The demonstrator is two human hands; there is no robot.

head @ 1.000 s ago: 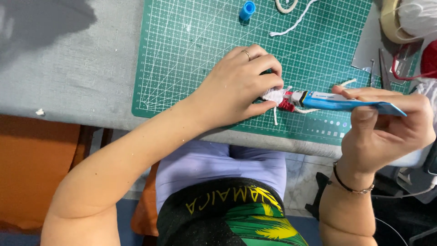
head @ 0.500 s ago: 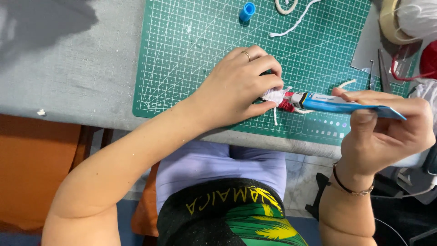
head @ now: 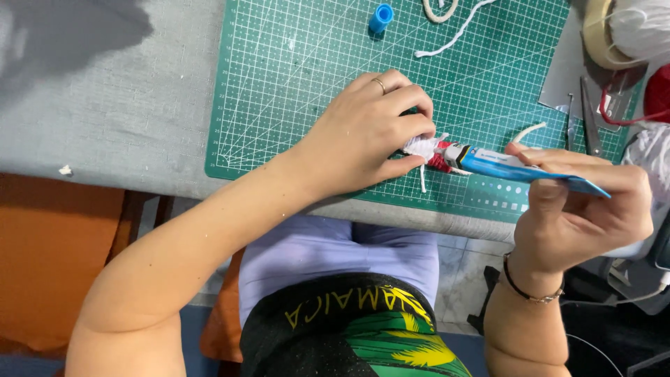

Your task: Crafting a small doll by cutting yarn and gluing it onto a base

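The person sits at a grey table (head: 105,132) with a green cutting mat (head: 300,84) on it. The left hand (head: 363,132) lies on the mat with the fingers curled down and closed around a small white yarn piece (head: 421,146). Most of this piece is hidden under the fingers; only a white tuft, a loose strand hanging toward the mat edge and a bit of red wrapping (head: 440,160) show at the fingertips. What shape the piece has, I cannot tell.

The right hand (head: 586,209) is off the table edge, over the lap side, and it pinches a blue glue tube (head: 509,166) between thumb and fingers. The tube lies almost flat, its flat tail end sticking out past the fingers to the right. Its nozzle points left and touches the red and white part of the yarn piece, just beside the left fingertips. The palm side of this hand is turned away, so the grip is only partly seen.

At the top of the mat a blue cap (head: 381,17) stands alone, well apart from the tube. Near it a white cord (head: 453,31) runs out of the picture. On the right, scissors (head: 590,115) lie partly over the mat, and a tape roll (head: 601,35) and a white yarn ball (head: 642,28) are cut off by the frame.
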